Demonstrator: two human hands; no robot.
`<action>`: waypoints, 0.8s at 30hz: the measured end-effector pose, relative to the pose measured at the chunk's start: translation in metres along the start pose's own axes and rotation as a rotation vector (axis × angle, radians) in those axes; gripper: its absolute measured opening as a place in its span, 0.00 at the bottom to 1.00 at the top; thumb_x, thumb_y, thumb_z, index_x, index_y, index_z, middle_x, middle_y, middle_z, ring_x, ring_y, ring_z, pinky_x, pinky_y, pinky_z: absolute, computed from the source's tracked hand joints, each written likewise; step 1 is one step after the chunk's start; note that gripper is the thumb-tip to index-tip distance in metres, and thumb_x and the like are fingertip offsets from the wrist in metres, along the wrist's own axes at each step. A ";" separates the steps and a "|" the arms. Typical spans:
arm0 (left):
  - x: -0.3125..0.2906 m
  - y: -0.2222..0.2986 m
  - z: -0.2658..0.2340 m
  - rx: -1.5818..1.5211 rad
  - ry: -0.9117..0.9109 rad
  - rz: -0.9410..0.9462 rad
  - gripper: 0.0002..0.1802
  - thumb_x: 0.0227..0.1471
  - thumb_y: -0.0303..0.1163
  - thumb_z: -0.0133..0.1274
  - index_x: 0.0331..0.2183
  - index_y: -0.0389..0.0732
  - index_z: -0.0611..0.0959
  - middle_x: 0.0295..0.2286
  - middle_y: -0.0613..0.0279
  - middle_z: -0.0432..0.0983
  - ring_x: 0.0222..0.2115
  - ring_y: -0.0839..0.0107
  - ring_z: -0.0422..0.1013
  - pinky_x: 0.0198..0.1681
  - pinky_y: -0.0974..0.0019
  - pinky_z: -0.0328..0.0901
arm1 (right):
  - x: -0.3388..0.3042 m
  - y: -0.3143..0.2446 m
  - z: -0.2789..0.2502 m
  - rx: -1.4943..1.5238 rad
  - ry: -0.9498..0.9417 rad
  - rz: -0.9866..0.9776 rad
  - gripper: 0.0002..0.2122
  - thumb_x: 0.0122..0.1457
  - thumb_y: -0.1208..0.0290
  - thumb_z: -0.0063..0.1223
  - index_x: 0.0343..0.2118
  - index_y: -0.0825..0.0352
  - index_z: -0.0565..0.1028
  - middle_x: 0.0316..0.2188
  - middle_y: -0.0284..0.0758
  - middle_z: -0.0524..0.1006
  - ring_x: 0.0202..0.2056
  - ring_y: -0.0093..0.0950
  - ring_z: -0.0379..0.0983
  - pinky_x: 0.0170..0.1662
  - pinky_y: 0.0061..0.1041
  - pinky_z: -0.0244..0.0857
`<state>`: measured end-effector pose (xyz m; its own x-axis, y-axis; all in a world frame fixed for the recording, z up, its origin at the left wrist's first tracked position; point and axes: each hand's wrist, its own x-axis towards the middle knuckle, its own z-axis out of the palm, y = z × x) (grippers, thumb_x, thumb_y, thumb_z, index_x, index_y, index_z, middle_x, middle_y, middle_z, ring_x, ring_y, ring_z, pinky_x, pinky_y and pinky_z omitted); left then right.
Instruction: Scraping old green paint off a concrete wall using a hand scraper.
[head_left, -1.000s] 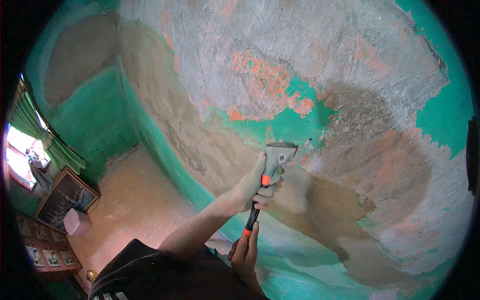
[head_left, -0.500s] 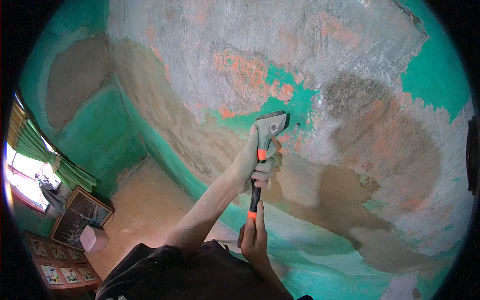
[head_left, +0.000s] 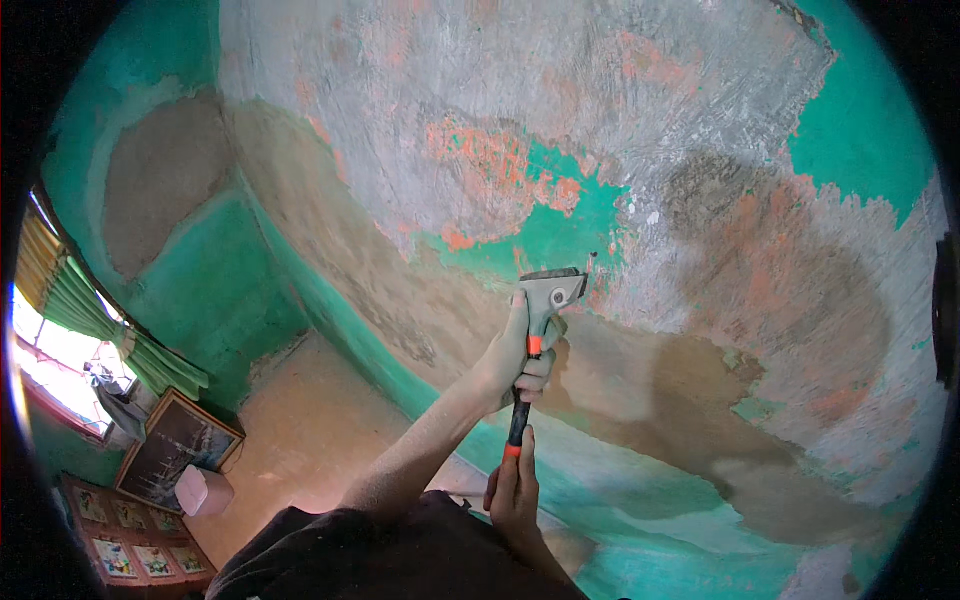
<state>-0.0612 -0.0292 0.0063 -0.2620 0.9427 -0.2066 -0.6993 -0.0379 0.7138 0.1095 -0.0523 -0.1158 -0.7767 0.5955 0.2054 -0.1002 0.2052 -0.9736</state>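
Observation:
A long-handled scraper [head_left: 552, 293] with a wide grey head and a black and orange handle is held up against the wall [head_left: 480, 60]. My left hand [head_left: 512, 358] wraps round the handle just below the head, its thumb lying along the neck. Lower down, my right hand [head_left: 514, 492] closes on the handle's orange end. The scraper's blade edge lies just below a patch of green paint [head_left: 575, 228], which has orange flecks and bare grey plaster around it. Whether the blade touches the wall is hard to tell.
Brown bare patches [head_left: 700, 400] and green paint [head_left: 865, 135] cover other parts of the wall. At the left are a window with a green curtain [head_left: 75, 310], a framed picture [head_left: 165, 450], a pale pink bin [head_left: 205, 492] and a wooden cabinet [head_left: 125, 530] on the tan floor [head_left: 320, 420].
The scraper has moved down the wall, away from the green patch, with both hands still gripping it. Its head has turned slightly. The whole view has shifted a little.

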 end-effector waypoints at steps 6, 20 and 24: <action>0.005 0.008 -0.001 0.007 0.054 -0.026 0.36 0.52 0.74 0.21 0.22 0.52 0.64 0.09 0.80 0.44 0.08 0.83 0.40 0.11 0.74 0.40 | 0.008 -0.002 0.004 0.003 0.009 -0.049 0.25 0.68 0.73 0.29 0.66 0.67 0.42 0.13 0.28 0.61 0.11 0.16 0.53 0.14 0.18 0.50; 0.002 0.024 0.002 -0.011 0.109 0.027 0.36 0.52 0.74 0.23 0.20 0.52 0.63 0.09 0.79 0.44 0.07 0.83 0.41 0.09 0.75 0.40 | 0.024 -0.018 0.006 -0.089 0.022 -0.087 0.24 0.66 0.77 0.33 0.65 0.69 0.47 0.14 0.27 0.60 0.14 0.15 0.55 0.18 0.17 0.50; 0.001 0.003 0.004 -0.002 0.025 0.061 0.35 0.52 0.74 0.23 0.21 0.52 0.63 0.09 0.79 0.44 0.07 0.84 0.41 0.09 0.75 0.39 | 0.007 -0.005 0.000 -0.174 0.064 -0.121 0.24 0.66 0.77 0.34 0.64 0.70 0.47 0.14 0.26 0.61 0.14 0.15 0.56 0.18 0.18 0.51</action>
<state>-0.0610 -0.0267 0.0110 -0.3209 0.9300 -0.1793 -0.6824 -0.0958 0.7246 0.1048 -0.0487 -0.1093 -0.7236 0.6056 0.3310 -0.0774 0.4054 -0.9109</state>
